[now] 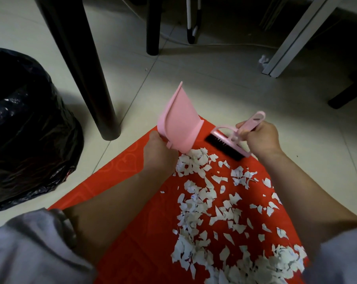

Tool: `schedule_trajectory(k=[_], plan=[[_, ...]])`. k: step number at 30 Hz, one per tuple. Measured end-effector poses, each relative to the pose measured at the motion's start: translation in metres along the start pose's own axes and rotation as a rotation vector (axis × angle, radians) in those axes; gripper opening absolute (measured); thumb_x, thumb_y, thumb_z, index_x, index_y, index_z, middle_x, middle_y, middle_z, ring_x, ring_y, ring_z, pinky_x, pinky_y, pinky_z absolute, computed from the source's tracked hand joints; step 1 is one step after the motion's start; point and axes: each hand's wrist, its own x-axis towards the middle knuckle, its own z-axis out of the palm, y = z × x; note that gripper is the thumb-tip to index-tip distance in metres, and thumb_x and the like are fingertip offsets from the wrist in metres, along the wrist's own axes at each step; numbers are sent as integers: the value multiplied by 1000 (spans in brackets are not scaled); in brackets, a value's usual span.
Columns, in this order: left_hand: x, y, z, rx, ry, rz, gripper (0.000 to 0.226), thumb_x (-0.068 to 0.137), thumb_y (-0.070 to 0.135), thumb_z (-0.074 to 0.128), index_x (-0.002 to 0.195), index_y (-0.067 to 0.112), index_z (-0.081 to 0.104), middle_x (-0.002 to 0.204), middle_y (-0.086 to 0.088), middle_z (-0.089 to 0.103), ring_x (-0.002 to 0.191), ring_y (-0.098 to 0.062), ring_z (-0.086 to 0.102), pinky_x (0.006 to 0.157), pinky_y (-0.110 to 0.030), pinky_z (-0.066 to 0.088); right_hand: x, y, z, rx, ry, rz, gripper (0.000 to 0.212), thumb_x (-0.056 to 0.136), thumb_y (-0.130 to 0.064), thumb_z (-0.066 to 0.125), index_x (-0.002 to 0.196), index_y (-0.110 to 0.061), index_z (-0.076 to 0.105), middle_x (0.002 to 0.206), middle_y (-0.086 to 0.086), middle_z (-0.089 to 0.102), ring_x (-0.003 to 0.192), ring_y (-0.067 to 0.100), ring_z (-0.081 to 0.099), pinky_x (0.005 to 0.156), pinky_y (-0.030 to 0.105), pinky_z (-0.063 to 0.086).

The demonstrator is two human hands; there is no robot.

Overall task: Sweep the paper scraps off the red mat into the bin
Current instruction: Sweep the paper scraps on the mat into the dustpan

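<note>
A red mat [136, 232] lies on the tiled floor, strewn with several white paper scraps [210, 212] from its far end to the near right corner. My left hand [159, 154] grips the handle of a pink dustpan [179, 124], which is tilted up above the mat's far end. My right hand [259, 140] holds the pink handle of a small brush [226, 144]; its black bristles point down, just above the far edge of the scraps. The bin [26, 128], lined with a black plastic bag, stands on the floor at the left.
A thick black table leg [87, 74] stands between the bin and the mat. A second dark leg [153, 25] and a white frame leg [292, 42] stand farther back. A cable runs along the floor behind. Pale floor tiles surround the mat.
</note>
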Motion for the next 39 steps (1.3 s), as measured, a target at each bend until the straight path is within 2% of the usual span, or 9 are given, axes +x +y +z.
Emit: schedule_trajectory(k=[5, 12, 15, 18, 22, 26, 28, 33, 39], plan=[[-3, 3, 0, -16, -2, 10, 33, 87, -2, 58, 114, 10, 45, 102, -4, 55, 90, -21, 58, 67, -26, 53, 1, 0, 7, 4, 139, -61, 17, 90, -13, 58, 101, -18, 71, 109, 4, 67, 92, 18, 57, 78, 27, 41], [-1, 0, -1, -8, 4, 9, 32, 87, -3, 58, 107, 16, 42, 100, -2, 53, 91, -20, 57, 61, -21, 50, -4, 9, 17, -222, -156, 18, 23, 89, -9, 55, 102, -18, 72, 104, 6, 66, 80, 16, 53, 72, 29, 42], [-2, 1, 0, -5, 3, 12, 36, 87, -2, 59, 117, 11, 44, 101, -1, 52, 91, -19, 56, 66, -24, 52, -10, 15, 5, -235, -219, 2, 22, 88, -7, 56, 96, -18, 73, 101, 5, 68, 84, 18, 58, 72, 28, 45], [-3, 4, 1, -7, 9, 21, 37, 87, -3, 58, 119, 10, 45, 101, 0, 51, 90, -18, 55, 62, -20, 50, -15, 11, -11, -67, -127, -13, 18, 88, -8, 59, 99, -15, 72, 101, 4, 67, 94, 22, 58, 80, 33, 45], [-5, 3, 6, 2, -17, -1, 37, 86, -2, 59, 119, 9, 46, 107, -3, 56, 91, -20, 57, 69, -27, 52, -17, 10, -19, 60, 119, -22, 16, 89, -13, 59, 98, -18, 71, 100, 1, 65, 91, 19, 56, 77, 30, 42], [-4, 10, 11, 115, -128, -18, 32, 88, 2, 58, 119, 4, 50, 103, -9, 61, 87, -26, 62, 57, -26, 51, -20, 20, -18, 119, 273, 17, 16, 90, -14, 59, 94, -21, 72, 97, 1, 68, 87, 19, 59, 78, 28, 45], [1, 20, 15, 204, -153, 3, 33, 87, -3, 58, 119, 2, 50, 99, -8, 57, 85, -24, 60, 60, -28, 53, -21, 26, -19, 132, 303, 27, 16, 89, -14, 59, 93, -22, 72, 96, 2, 69, 85, 19, 60, 77, 28, 46], [16, 46, 33, 454, -86, 138, 34, 89, -3, 52, 122, 0, 45, 112, -13, 59, 91, -25, 55, 74, -27, 49, -19, 35, -26, 172, 329, 34, 17, 89, -11, 59, 85, -26, 68, 95, 0, 69, 86, 18, 61, 81, 28, 48], [17, 54, 51, 555, -126, 188, 37, 88, -5, 54, 123, -1, 45, 115, -16, 60, 103, -32, 61, 87, -38, 54, -21, 38, -28, 203, 311, 1, 17, 88, -11, 60, 91, -23, 71, 90, -3, 66, 89, 19, 63, 86, 34, 51]])
